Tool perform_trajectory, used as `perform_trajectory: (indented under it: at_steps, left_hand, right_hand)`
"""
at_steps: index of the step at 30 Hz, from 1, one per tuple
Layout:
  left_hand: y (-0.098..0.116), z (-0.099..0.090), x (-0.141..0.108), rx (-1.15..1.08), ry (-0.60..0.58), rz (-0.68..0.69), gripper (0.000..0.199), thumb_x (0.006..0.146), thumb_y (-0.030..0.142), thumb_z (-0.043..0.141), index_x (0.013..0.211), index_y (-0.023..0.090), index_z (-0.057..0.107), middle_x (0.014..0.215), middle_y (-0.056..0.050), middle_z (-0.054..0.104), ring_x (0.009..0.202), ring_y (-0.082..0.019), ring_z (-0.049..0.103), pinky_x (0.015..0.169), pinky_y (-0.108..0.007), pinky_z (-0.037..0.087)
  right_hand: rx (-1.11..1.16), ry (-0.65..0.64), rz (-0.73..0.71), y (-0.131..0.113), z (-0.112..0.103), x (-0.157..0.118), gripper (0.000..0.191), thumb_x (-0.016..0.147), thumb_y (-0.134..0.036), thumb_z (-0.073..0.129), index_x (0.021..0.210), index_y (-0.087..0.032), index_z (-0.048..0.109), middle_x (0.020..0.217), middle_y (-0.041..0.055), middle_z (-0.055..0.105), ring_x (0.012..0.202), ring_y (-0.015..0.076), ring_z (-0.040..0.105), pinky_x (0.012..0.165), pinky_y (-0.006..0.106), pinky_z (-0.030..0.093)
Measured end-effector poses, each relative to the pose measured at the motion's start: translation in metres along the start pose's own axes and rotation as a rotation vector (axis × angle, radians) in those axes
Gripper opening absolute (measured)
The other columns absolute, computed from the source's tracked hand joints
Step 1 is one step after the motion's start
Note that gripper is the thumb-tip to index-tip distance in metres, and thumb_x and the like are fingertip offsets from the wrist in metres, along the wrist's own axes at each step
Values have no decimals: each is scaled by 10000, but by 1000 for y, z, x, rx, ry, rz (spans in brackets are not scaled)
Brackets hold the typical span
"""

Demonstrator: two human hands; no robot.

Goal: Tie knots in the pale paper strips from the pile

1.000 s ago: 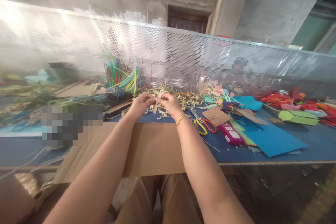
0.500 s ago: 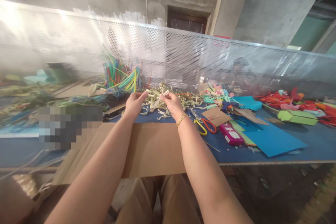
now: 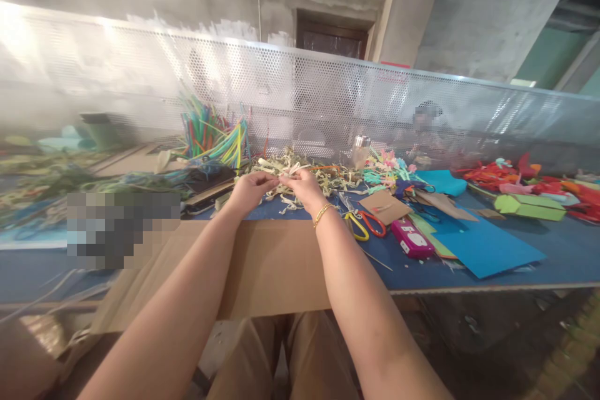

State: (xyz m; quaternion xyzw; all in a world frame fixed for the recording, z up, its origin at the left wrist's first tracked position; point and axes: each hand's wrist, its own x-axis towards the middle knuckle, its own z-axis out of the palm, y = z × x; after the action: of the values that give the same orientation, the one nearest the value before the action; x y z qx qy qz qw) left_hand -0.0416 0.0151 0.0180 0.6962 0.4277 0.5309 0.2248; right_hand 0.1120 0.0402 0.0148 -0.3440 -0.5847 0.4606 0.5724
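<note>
My left hand (image 3: 253, 192) and my right hand (image 3: 304, 189) meet fingertip to fingertip over a heap of curled, cream-green strips (image 3: 335, 182). Thumbs and fingers of both are pinched together on a thin pale strip (image 3: 295, 168), whose looped ends stick up beyond the right fingers. The part between the fingertips is mostly hidden. A gold chain bracelet circles my right wrist. Below my forearms a cardboard sheet (image 3: 276, 269) lies over the table's front edge.
Right of my hands lie scissors with yellow and red handles (image 3: 359, 225), a purple box (image 3: 411, 239) and blue sheets (image 3: 487, 244). Coloured stems (image 3: 210, 134) and a lidded jar (image 3: 360, 151) stand before a perforated metal screen (image 3: 323, 94). A blurred-out patch is at left.
My hands have come together from slightly apart, the left moving right and a little down. The pale strip's loops now show above the right fingers. The view has shifted slightly.
</note>
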Motion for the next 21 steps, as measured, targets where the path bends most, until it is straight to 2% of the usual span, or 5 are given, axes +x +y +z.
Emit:
perform_trajectory:
  at_steps: [11,21]
  left_hand:
    - [-1,-2,0,-59,39,-38,308,602,455,759,727,178,706,686,-19,641,641,-156,530,609,-265,385]
    - [3,-2,-1,-58,-65,-93,320,635,462,741,736,163,691,701,-22,646,657,-152,542,644,-279,397]
  right_hand:
    - [122,135,40,-10,1,-2,146,616,-169,693,740,-167,615,653,-38,595,592,83,554,614,209,447]
    - [120,129,4,-5,-1,1,142,638,-207,704,757,-180,630,659,-34,627,641,95,582,666,224,460]
